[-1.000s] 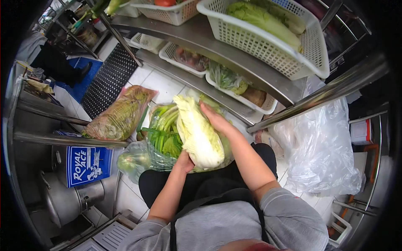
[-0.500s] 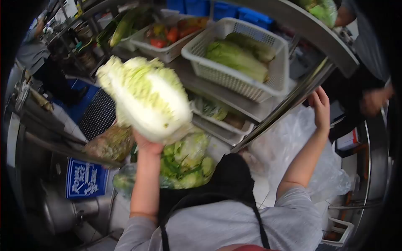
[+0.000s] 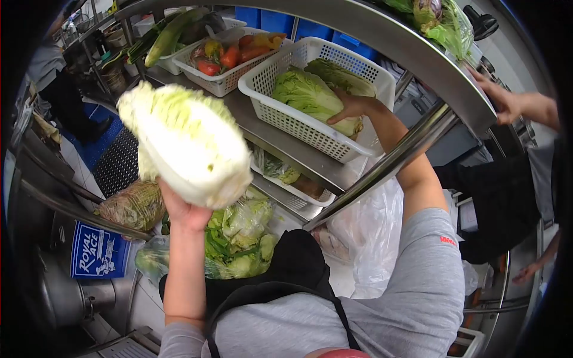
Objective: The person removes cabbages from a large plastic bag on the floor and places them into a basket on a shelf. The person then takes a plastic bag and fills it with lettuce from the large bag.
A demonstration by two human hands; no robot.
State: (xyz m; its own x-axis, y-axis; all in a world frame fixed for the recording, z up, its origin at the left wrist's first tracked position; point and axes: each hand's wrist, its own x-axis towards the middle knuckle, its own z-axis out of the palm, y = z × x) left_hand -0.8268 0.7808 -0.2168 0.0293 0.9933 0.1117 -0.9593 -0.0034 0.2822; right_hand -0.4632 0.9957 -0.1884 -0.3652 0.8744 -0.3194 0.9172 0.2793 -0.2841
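A large napa cabbage [image 3: 185, 143], pale with frilly leaf tips, is raised in my left hand [image 3: 182, 206], whose fingers are mostly hidden under its base. My right hand [image 3: 355, 108] reaches past the metal shelf post into a white perforated basket [image 3: 298, 122]. There it grips a greener napa cabbage [image 3: 307, 95] near the stem end, its thumb along the near side. Another leafy head [image 3: 343, 77] lies behind that one in the same basket.
Beside the basket stands a smaller basket of peppers [image 3: 230, 56]. Bagged greens [image 3: 242, 232] sit low before my legs, and clear plastic [image 3: 379, 227] hangs at right. A metal post [image 3: 382, 167] crosses near my right arm. A co-worker's hand [image 3: 507, 104] is by the upper shelf.
My right hand has moved from outside the post into the basket and taken hold of a cabbage. The cabbage in my left hand has shifted slightly left in view.
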